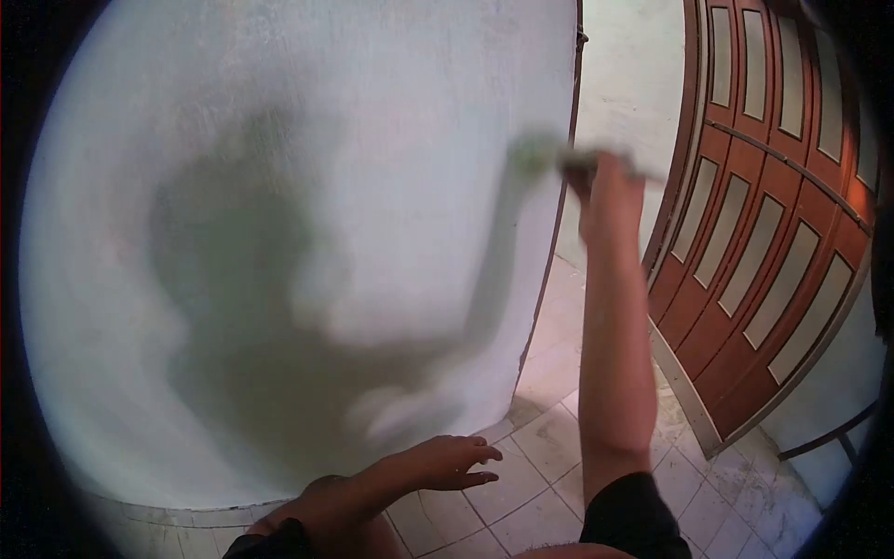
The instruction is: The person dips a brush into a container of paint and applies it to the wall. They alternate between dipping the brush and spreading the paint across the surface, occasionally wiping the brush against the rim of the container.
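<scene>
My right hand [610, 186] is raised near the right edge of the pale wall [419, 224]. Its fingers are closed around a hand tool [570, 160] with a dark part on the wall side. Motion smears the tool, so its kind cannot be made out. A greenish blur lies on the wall just left of it, possibly the tool's head or its shadow. Low in front of the wall, my left hand [456, 463] hangs above the floor, fingers apart and holding nothing.
A dark shadow of my head and arm falls across the wall. Beyond its edge stands a red-brown panelled door [764, 214] with pale inserts and a bar across it. Light tiles [526, 447] cover the floor. A dark thin frame [829, 436] is at the lower right.
</scene>
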Available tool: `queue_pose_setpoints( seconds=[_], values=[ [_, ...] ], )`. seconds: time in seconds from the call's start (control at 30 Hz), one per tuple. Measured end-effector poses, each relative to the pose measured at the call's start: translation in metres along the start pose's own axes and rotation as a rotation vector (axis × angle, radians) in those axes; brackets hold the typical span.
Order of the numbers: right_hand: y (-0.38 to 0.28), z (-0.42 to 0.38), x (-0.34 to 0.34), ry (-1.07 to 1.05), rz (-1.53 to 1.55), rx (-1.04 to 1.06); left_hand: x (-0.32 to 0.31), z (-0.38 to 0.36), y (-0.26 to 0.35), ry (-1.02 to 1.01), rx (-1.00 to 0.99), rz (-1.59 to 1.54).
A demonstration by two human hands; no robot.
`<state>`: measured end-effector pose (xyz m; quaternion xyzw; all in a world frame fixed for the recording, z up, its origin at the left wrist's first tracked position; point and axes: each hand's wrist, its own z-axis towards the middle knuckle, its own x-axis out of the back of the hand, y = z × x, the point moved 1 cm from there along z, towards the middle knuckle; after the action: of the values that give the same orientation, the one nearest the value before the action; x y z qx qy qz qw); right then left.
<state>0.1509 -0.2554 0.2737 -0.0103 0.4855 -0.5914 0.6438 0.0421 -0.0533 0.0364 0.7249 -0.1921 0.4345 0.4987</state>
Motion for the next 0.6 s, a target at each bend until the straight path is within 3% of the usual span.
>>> queue_pose_setpoints(
  seconds=[0.03,0.1,0.13,0.23,0.3,0.33,0.37,0.4,0.43,0.5,0.53,0.57,0.6],
  values=[
    [-0.009,0.027,-0.014,-0.134,0.048,0.055,0.001,0.0,-0.001,-0.004,0.01,0.01],
    [-0.035,0.031,-0.05,-0.158,0.21,0.215,0.001,0.002,-0.005,0.004,0.002,0.011],
    [-0.034,0.033,-0.05,-0.137,0.202,0.196,0.002,0.002,-0.006,0.027,-0.006,0.015],
    [0.028,0.011,-0.003,-0.091,-0.012,0.248,0.012,-0.006,0.007,-0.011,0.036,0.003],
    [0.086,-0.042,0.045,0.031,0.134,0.069,0.013,-0.012,0.014,-0.021,0.031,-0.014],
    [0.114,-0.069,0.077,0.118,-0.117,0.145,0.014,-0.016,0.017,-0.017,0.042,0.0],
    [0.113,-0.11,0.087,0.213,-0.057,-0.041,0.017,-0.021,0.019,-0.01,0.055,0.021],
    [0.122,-0.13,0.106,0.202,-0.013,-0.124,0.018,-0.025,0.021,-0.02,0.05,0.018],
    [0.123,-0.141,0.13,0.159,0.01,-0.375,0.019,-0.029,0.022,-0.011,0.054,0.035],
    [0.097,-0.128,0.132,0.223,-0.239,-0.384,0.017,-0.031,0.026,-0.005,0.066,0.023],
    [0.092,-0.104,0.135,0.177,-0.573,-0.143,0.018,-0.033,0.029,0.018,0.023,0.02],
    [0.107,-0.056,0.142,0.1,-0.523,0.01,0.019,-0.037,0.033,0.032,-0.012,0.016],
    [0.095,-0.001,0.129,-0.03,-1.09,0.071,0.021,-0.039,0.037,0.001,0.008,-0.001]
  ],
)
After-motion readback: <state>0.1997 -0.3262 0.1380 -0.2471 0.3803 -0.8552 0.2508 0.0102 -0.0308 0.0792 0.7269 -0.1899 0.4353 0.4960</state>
